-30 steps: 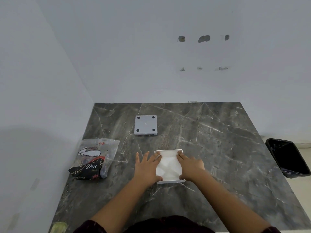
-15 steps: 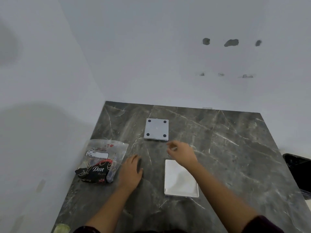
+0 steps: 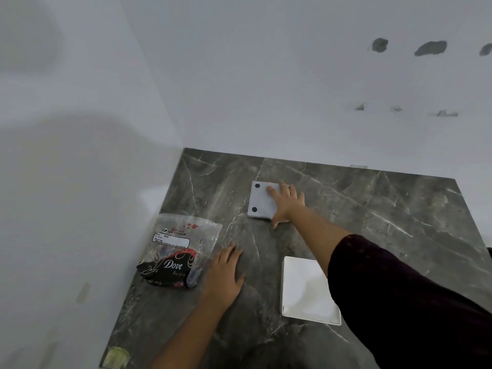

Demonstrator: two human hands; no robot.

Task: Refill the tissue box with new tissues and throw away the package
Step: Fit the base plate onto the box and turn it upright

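A white square tissue box (image 3: 306,291), filled with white tissues, lies open on the dark marble counter (image 3: 386,214) at the near right. Its grey square lid (image 3: 262,199), with black round feet facing up, lies farther back. My right hand (image 3: 286,202) rests flat on the lid's right half, fingers spread, thumb at its near edge. The crumpled plastic tissue package (image 3: 178,253), black and clear with "Dove" print, lies at the left. My left hand (image 3: 225,276) lies flat on the counter, its fingers touching the package's right edge.
White walls meet at the counter's far left corner. The counter's left edge runs along the wall. A small yellowish scrap (image 3: 115,356) sits at the near left corner. A sliver of a black bin (image 3: 489,253) shows at the right edge.
Both hands left the tissue box. My right hand reached back onto the grey lid. My left hand slid left to the package. The view swung left.
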